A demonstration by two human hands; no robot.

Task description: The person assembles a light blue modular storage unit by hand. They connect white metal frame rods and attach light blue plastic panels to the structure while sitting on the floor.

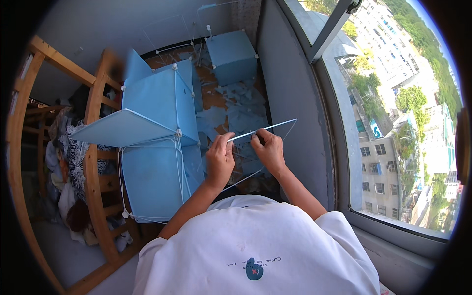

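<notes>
My left hand point(220, 156) pinches the near upper edge of a thin, square white-edged frame panel point(282, 124), thumb and fingers closed on it. My right hand point(269, 150) has its fingertips bent together at the same edge, a little to the right. Whatever small bit sits between those fingertips is too small to make out. The panel is tilted in front of my body, and its lower side runs down behind my hands. Left of my hands stands a cube shelf of light blue panels point(152, 176) joined by white round connectors point(179, 132). One blue panel point(120, 129) sticks out from it sideways.
Another blue cube point(235, 51) stands at the far wall beside bare wire frames point(169, 34). Torn pale blue film scraps point(246, 105) litter the brown floor. A wooden bed frame point(93, 162) with piled clothes point(73, 196) is at left. On the right are a wall point(300, 108) and window.
</notes>
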